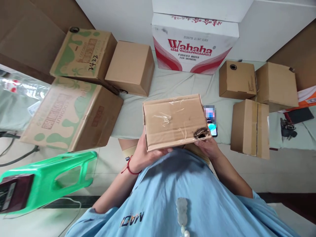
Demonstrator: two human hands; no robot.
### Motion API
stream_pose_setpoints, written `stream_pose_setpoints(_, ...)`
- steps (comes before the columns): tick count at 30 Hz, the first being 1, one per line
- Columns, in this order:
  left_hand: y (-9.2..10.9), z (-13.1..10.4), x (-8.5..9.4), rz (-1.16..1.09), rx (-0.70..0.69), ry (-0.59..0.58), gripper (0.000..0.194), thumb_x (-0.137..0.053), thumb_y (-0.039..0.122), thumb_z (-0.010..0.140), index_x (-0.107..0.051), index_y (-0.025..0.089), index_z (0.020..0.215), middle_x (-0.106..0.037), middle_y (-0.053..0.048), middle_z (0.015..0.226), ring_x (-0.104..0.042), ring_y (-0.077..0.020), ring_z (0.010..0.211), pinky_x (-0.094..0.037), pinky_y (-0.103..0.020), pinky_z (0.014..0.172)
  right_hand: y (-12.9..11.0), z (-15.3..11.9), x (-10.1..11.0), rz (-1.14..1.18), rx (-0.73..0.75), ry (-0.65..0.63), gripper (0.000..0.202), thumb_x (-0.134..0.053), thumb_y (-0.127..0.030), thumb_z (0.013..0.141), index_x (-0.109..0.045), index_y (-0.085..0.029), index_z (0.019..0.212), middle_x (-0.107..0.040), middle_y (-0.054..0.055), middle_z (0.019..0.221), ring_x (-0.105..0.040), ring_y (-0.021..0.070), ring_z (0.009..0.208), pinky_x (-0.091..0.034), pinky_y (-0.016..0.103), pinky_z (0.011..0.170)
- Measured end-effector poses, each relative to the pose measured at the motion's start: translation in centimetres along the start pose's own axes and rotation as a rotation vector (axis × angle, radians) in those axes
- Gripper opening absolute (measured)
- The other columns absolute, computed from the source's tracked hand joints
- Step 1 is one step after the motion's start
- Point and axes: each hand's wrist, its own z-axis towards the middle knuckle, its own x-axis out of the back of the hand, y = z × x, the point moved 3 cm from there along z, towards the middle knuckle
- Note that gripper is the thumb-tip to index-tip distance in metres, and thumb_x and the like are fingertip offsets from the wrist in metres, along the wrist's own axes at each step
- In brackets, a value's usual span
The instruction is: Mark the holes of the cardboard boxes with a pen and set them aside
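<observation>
In front of my chest I hold a small brown cardboard box (pixel 172 120) with both hands, its broad face turned up toward me. Clear tape crosses that face, and a hole with a blackened edge shows near its lower right corner. My left hand (pixel 150 148) grips the lower left edge, thumb along the near side and the other fingers mostly hidden behind. At the lower right corner, below the hole, my right hand (pixel 207 144) holds the box, its fingers partly out of sight. A lit phone (pixel 212 126) lies on the cloth just beyond the box's right edge.
A white and red Wahaha carton (pixel 195 46) stands at the back of the cloth-covered table (pixel 192 82). Printed coconut cartons (pixel 71 112) and a plain box (pixel 129 64) sit left. Several brown boxes (pixel 249 126) stand right. A green stool (pixel 56 174) is at lower left.
</observation>
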Motion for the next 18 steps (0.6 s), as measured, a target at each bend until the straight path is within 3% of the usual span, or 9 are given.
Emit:
stream_pose_setpoints(4, 0.1, -0.2, -0.1, 0.152, -0.023, -0.038, 0.061, -0.11, 0.036, 0.057, -0.081, 0.02, 0.108, -0.083, -0.013, 0.116, -0.073, -0.0435, 0.13, -0.058, -0.06, 0.12, 0.9, -0.1, -0.4, -0.022, -0.005, -0.015, 0.072, -0.099, -0.061, 0.072, -0.075, -0.033, 0.134, -0.079, 0.008, 0.134, -0.068, 0.0314, 0.143, -0.051, 0.054, 0.127)
stream_pose_setpoints(8, -0.8, -0.5, 0.5, 0.115, -0.015, -0.056, 0.063, -0.107, 0.042, 0.065, -0.082, 0.021, 0.118, -0.084, -0.012, 0.123, -0.077, -0.0405, 0.122, -0.064, -0.056, 0.111, 0.1, -0.4, -0.7, -0.079, 0.053, -0.083, 0.072, -0.091, -0.064, 0.083, -0.072, -0.034, 0.146, -0.069, 0.01, 0.155, -0.057, 0.0325, 0.157, -0.051, 0.053, 0.128)
stream_pose_setpoints(11, -2.6, -0.5, 1.4, -0.026, 0.017, 0.064, 0.074, -0.108, 0.053, 0.061, -0.081, 0.024, 0.124, -0.084, -0.011, 0.124, -0.076, -0.0402, 0.126, -0.063, -0.054, 0.114, -2.3, -0.9, -1.3, -0.227, 0.167, -0.193, 0.074, -0.079, -0.062, 0.097, -0.058, -0.037, 0.164, -0.044, 0.009, 0.181, -0.041, 0.0324, 0.169, -0.049, 0.053, 0.13)
stream_pose_setpoints(13, -4.0, -0.2, 1.9, -0.15, 0.028, 0.16, 0.083, -0.106, 0.066, 0.056, -0.081, 0.025, 0.124, -0.084, -0.011, 0.122, -0.076, -0.0401, 0.127, -0.062, -0.053, 0.113, -4.2, -1.4, -2.0, -0.432, 0.279, -0.256, 0.076, -0.074, -0.055, 0.103, -0.047, -0.039, 0.172, -0.034, 0.008, 0.186, -0.036, 0.0328, 0.172, -0.044, 0.056, 0.134)
stream_pose_setpoints(16, -5.6, 0.5, 2.5, -0.25, 0.027, 0.246, 0.088, -0.1, 0.079, 0.055, -0.081, 0.027, 0.123, -0.085, -0.009, 0.122, -0.074, -0.0389, 0.132, -0.064, -0.049, 0.11, -6.5, -2.1, -3.0, -0.728, 0.473, -0.284, 0.081, -0.071, -0.044, 0.106, -0.034, -0.041, 0.178, -0.039, 0.012, 0.182, -0.041, 0.0347, 0.168, -0.04, 0.063, 0.135)
stream_pose_setpoints(18, -6.3, 1.0, 3.0, -0.308, 0.046, 0.281, 0.081, -0.094, 0.084, 0.062, -0.081, 0.03, 0.12, -0.085, -0.006, 0.12, -0.073, -0.0366, 0.134, -0.065, -0.047, 0.108, -7.2, -2.5, -3.7, -0.786, 0.552, -0.306, 0.081, -0.07, -0.043, 0.106, -0.032, -0.041, 0.179, -0.042, 0.015, 0.177, -0.047, 0.0358, 0.163, -0.048, 0.062, 0.13)
